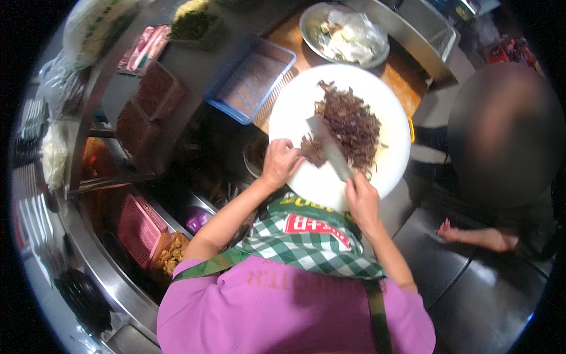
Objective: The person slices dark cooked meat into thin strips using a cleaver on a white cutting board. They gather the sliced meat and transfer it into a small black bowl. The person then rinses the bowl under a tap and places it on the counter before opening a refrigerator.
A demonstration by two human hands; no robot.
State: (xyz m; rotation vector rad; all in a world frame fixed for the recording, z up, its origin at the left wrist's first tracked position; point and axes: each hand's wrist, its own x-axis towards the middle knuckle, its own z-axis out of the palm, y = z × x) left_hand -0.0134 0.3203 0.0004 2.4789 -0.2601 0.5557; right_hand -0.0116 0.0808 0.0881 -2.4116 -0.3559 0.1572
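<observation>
My right hand [363,201] grips the handle of a broad-bladed kitchen knife [332,152], its blade slanting up and left across a round white cutting board [292,110]. Dark brown strips of food [349,121], perhaps wood ear fungus, lie heaped right of and beyond the blade. A smaller clump of brown pieces [313,152] sits left of the blade. At the board's near left edge, the fingers of my left hand [281,163] are bent, with their tips at this clump. Whether they grip any of it is hidden.
Beyond the board stand a metal bowl [309,33] with a plastic bag and a blue plastic basket [216,95]. At left are a pink basket [137,230], a tray of sliced meat [143,48] and a container of brown food [157,90]. Another person's hand [447,230] is at right.
</observation>
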